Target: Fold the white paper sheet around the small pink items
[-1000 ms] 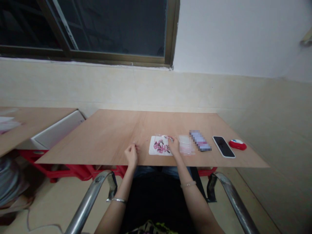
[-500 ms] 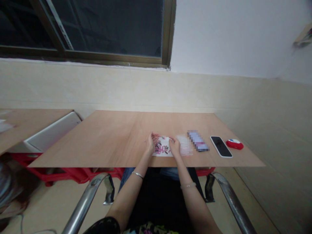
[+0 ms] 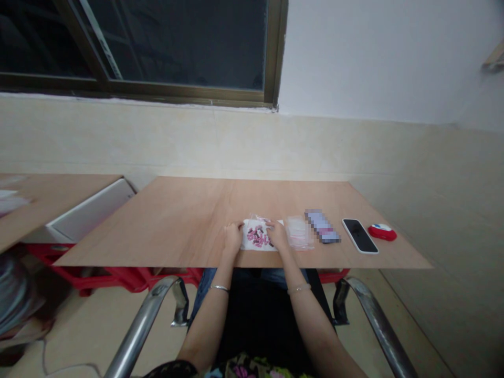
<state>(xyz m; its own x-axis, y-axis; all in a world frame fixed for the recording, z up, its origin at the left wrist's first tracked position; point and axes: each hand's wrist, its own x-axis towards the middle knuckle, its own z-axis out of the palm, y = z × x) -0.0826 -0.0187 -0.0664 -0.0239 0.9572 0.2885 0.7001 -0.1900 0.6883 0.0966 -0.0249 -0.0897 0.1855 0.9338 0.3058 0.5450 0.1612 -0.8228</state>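
White sheet (image 3: 252,239), flat, long axis left-right

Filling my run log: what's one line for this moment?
left hand: at sheet edge | right hand: on beads | bags, phone: right

Small workroom: plywood worktable (image 3: 189,215), bare walls, window (image 3: 157,47).

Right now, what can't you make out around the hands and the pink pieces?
Head view only:
- Pink pieces: too small to identify or count.
- Left hand, right hand: fingertips face away, so grip is unclear.
- Blurred rectangle: pixelated.
- Clear bags: contents indistinct.
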